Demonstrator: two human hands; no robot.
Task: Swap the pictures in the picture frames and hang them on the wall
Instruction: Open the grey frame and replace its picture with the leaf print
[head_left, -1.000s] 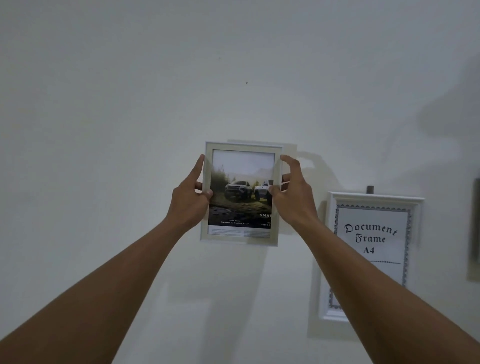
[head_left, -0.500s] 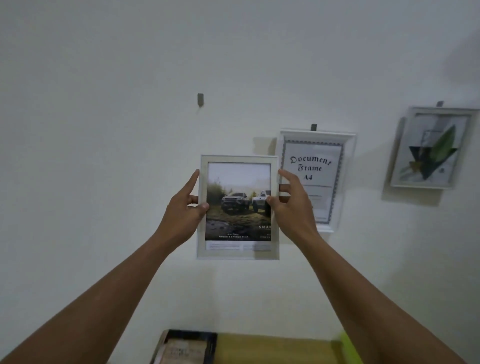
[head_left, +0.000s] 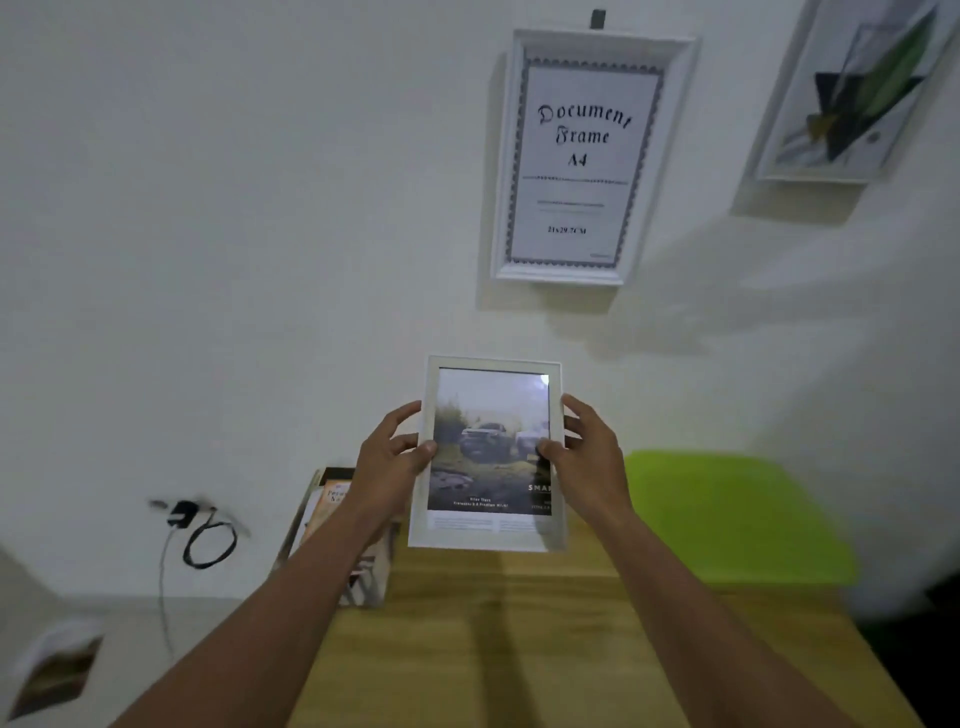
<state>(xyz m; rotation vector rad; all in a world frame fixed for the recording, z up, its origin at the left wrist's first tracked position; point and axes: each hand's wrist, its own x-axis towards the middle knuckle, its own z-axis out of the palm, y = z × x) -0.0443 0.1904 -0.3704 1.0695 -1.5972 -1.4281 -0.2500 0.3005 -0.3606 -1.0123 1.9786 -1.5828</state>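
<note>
While you've got the white picture frame (head_left: 491, 452) up in both hands, it sits pretty much straight below the document frame (head_left: 576, 156) that's hanging on the wall. It's upright and facing you, with the off-road car print showing. Your left hand (head_left: 389, 467) grips its left edge and your right hand (head_left: 587, 462) grips its right edge, both about halfway up, so the hands are apart with only the frame between them. Each thumb is pressed onto the front, and the other fingers reach round the sides; how they lie behind it I can't tell.

Right of the document frame hangs another frame (head_left: 852, 93) with a green-and-black abstract print. Further below the document frame is the wooden table (head_left: 519, 649); the held frame's bottom edge lines up with the table's far edge, but whether it touches, can't say. Down and right of the document frame a bright green sheet (head_left: 727, 519) lies on the table. Down and left there's a stack of books (head_left: 332, 499) partly hidden by your left forearm, and further left a black charger (head_left: 179, 514) with a looped cable
</note>
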